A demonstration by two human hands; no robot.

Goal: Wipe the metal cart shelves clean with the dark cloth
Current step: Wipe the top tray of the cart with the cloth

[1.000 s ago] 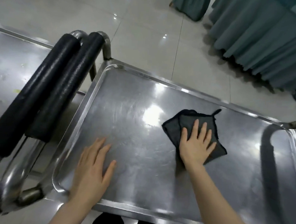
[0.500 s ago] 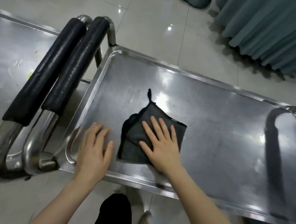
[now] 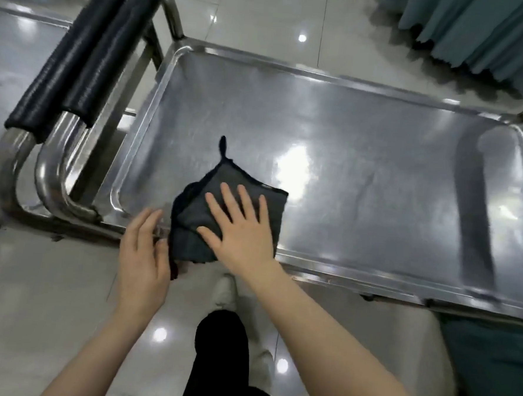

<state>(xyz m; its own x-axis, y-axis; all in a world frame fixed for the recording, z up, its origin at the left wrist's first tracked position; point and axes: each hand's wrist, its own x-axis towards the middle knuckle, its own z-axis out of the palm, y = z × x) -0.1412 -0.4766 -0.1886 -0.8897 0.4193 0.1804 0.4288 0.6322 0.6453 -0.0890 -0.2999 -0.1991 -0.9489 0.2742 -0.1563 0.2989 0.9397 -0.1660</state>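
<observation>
Right hand (image 3: 245, 236) presses flat, fingers (image 3: 229, 200) spread, on dark cloth (image 3: 190, 239) at lower-centre shelf (image 3: 362, 188) rim; left hand (image 3: 145, 252), relaxed, touches its edge.

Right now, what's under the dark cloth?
The shelf; the cloth lies on it, its near edge over the rim. The right hand presses flat on top. The metal beneath is covered, so dirt there cannot be seen.
</observation>
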